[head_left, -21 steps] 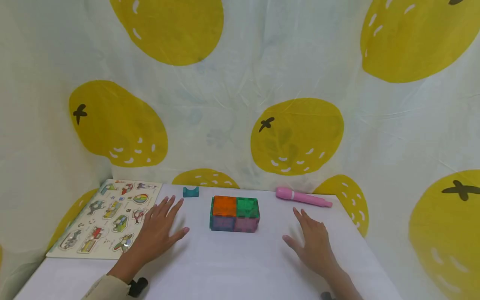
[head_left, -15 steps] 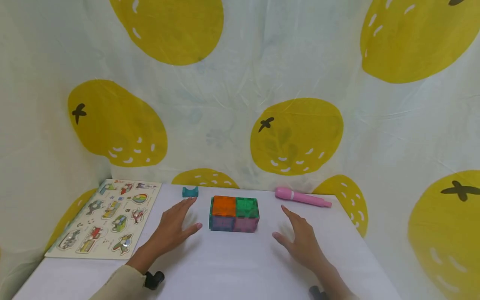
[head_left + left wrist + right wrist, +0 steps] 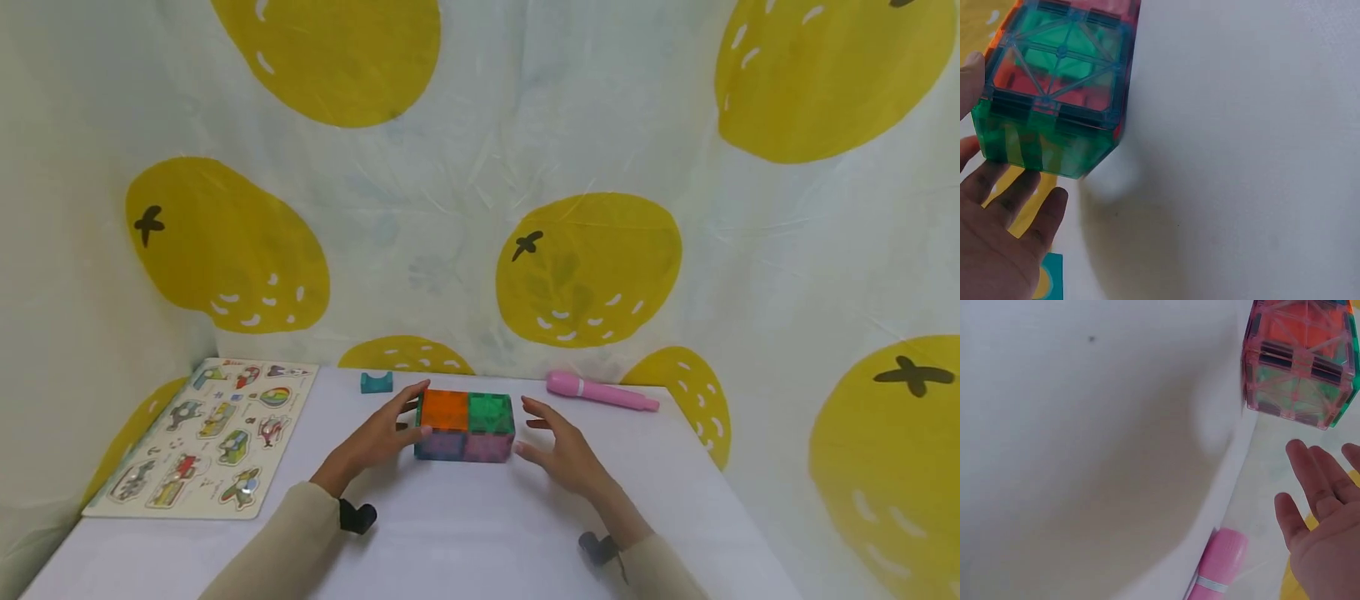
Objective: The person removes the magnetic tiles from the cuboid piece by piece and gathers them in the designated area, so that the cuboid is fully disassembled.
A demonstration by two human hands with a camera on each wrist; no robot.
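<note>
A box built of translucent magnetic tiles (image 3: pixel 467 427) stands mid-table, orange and green on top, purple and pink in front. My left hand (image 3: pixel 382 433) is at its left end, thumb by the front top edge and forefinger by the back corner. In the left wrist view the fingers of my left hand (image 3: pixel 1004 225) lie extended close to the box's green side (image 3: pixel 1041 147). My right hand (image 3: pixel 562 450) hovers just off the box's right end, fingers spread and slightly bent. The right wrist view shows a gap between this hand (image 3: pixel 1329 519) and the tiles (image 3: pixel 1300 394).
A picture puzzle board (image 3: pixel 202 437) lies at the left. Behind the box's left side sits a small teal arch block (image 3: pixel 377 382). A pink marker-like stick (image 3: pixel 603 392) lies at the back right. The lemon-print curtain (image 3: pixel 465 208) hangs behind the white table (image 3: pixel 465 533).
Both hands have come inward from either side toward the tile box, the left reaching its end. The box stays where it was on the table.
</note>
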